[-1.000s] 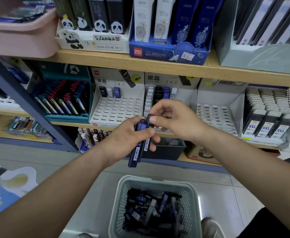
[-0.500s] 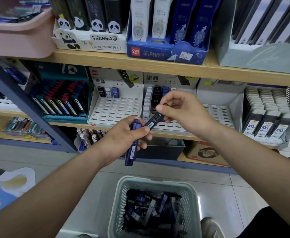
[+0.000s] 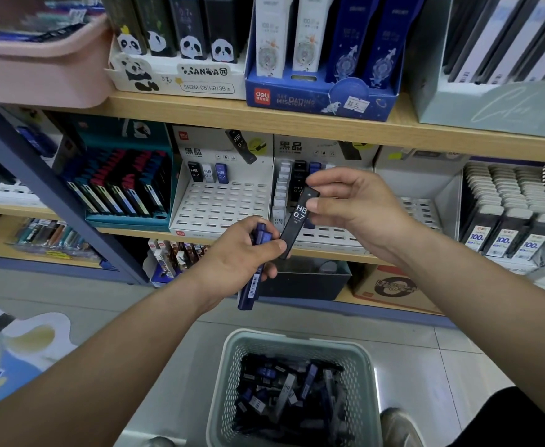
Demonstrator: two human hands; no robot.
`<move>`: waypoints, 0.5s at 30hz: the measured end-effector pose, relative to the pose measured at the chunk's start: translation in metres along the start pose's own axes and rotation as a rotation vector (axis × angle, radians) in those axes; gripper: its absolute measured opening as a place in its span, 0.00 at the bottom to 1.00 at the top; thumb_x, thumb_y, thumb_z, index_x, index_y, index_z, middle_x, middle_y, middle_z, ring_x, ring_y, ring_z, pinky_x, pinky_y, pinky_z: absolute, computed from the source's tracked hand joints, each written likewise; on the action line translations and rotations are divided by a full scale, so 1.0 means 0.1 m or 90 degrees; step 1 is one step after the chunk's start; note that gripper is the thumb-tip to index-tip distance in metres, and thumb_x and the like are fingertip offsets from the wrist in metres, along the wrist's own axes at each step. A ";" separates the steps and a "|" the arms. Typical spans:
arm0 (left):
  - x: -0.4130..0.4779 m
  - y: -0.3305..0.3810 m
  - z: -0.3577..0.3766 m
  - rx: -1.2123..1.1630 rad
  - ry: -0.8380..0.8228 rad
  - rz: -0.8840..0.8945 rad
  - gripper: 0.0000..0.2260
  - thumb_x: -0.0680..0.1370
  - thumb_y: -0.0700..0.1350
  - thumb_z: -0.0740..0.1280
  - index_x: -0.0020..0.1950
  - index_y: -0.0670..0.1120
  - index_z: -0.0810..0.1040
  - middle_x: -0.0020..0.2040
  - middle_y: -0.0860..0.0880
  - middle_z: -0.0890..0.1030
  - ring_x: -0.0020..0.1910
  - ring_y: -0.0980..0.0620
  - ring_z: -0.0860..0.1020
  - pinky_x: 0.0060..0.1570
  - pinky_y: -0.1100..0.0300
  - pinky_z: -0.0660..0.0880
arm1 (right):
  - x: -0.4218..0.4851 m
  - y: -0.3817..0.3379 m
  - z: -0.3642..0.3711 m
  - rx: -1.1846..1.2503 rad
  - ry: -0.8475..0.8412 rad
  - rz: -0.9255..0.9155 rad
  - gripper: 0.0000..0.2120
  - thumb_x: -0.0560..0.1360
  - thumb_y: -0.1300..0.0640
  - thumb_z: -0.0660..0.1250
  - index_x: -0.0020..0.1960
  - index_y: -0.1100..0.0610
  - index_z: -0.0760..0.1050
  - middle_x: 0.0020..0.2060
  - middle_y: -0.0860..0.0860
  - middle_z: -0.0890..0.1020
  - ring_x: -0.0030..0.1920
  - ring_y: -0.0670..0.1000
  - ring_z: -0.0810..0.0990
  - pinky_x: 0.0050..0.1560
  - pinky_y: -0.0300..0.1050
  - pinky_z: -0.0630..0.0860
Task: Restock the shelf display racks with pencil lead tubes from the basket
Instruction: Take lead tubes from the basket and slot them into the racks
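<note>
Black lead tube (image 3: 297, 221) is being pinched near its cap end by right hand (image 3: 358, 208), lower end meeting left hand (image 3: 242, 253), which is gripping blue tubes (image 3: 251, 287). Probably light, stiff, slick plastic; pinching the flat faces suits slotting.

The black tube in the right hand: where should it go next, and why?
Probably up into the black column of the rack behind it: the right hand pinches the black tube by its top, and empty slots show lower in that rack.
</note>
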State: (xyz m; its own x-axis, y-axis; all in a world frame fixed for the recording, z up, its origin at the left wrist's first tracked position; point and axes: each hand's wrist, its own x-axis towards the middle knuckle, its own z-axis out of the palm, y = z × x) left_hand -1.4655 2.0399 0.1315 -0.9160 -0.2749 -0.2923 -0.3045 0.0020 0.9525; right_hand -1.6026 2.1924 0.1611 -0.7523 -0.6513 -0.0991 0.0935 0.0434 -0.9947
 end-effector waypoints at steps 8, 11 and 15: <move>0.02 -0.05 -0.14 -0.004 0.075 -0.029 0.05 0.80 0.39 0.68 0.55 0.41 0.74 0.45 0.42 0.84 0.29 0.49 0.76 0.33 0.60 0.75 | 0.16 0.04 -0.07 -0.308 0.149 -0.184 0.10 0.73 0.64 0.75 0.47 0.50 0.81 0.41 0.44 0.83 0.42 0.43 0.82 0.47 0.35 0.79; 0.00 -0.06 -0.18 -0.009 0.068 -0.034 0.05 0.80 0.39 0.68 0.54 0.42 0.74 0.43 0.43 0.84 0.30 0.50 0.76 0.32 0.61 0.75 | 0.30 0.11 -0.06 -0.435 0.169 -0.219 0.08 0.74 0.60 0.74 0.48 0.47 0.81 0.39 0.39 0.81 0.40 0.38 0.80 0.46 0.28 0.76; -0.02 -0.08 -0.23 -0.013 0.065 -0.035 0.04 0.80 0.39 0.68 0.53 0.43 0.74 0.41 0.44 0.84 0.30 0.50 0.76 0.33 0.60 0.75 | 0.50 0.25 -0.06 -0.550 0.184 -0.248 0.07 0.75 0.61 0.72 0.52 0.53 0.83 0.39 0.43 0.81 0.39 0.40 0.79 0.46 0.30 0.76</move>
State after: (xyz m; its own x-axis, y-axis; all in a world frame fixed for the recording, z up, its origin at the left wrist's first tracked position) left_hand -1.4557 2.0180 0.1268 -0.8667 -0.3700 -0.3345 -0.3466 -0.0354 0.9373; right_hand -1.6413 2.1652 0.1310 -0.7699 -0.5332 0.3506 -0.6161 0.4780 -0.6260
